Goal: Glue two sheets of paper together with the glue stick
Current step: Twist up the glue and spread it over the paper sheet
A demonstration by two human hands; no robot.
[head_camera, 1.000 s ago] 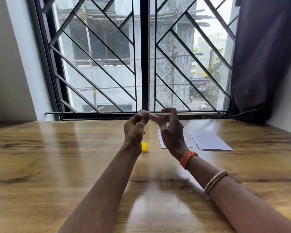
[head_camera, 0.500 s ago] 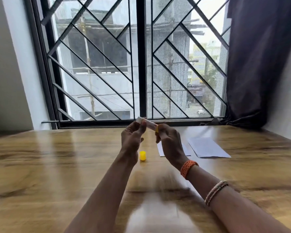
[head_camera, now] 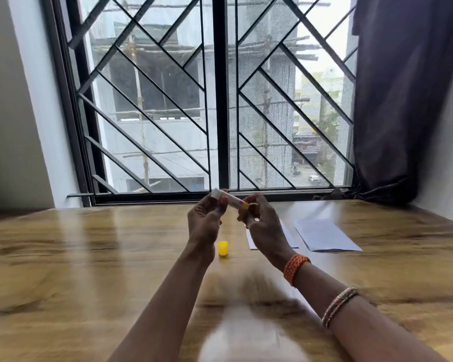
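Both hands hold a white glue stick [head_camera: 229, 199] level above the table, in front of the window sill. My left hand [head_camera: 204, 220] pinches its white end, and my right hand [head_camera: 262, 220] pinches its yellow end. The yellow cap [head_camera: 223, 248] stands on the wooden table [head_camera: 89, 257] below my left hand. Two white paper sheets lie to the right: one sheet [head_camera: 288, 237] is partly hidden behind my right hand, the other sheet [head_camera: 324, 235] lies free further right.
A barred window [head_camera: 220, 100] runs along the table's far edge. A dark curtain [head_camera: 403, 100] hangs at the right and bunches on the table's far right corner. A bright blurred reflection [head_camera: 249, 335] shows on the near table.
My hands and the glue stick stay at the same spot over the table. The camera has tilted up a little, so the scene sits lower in view. My right fingers have shifted on the yellow end.
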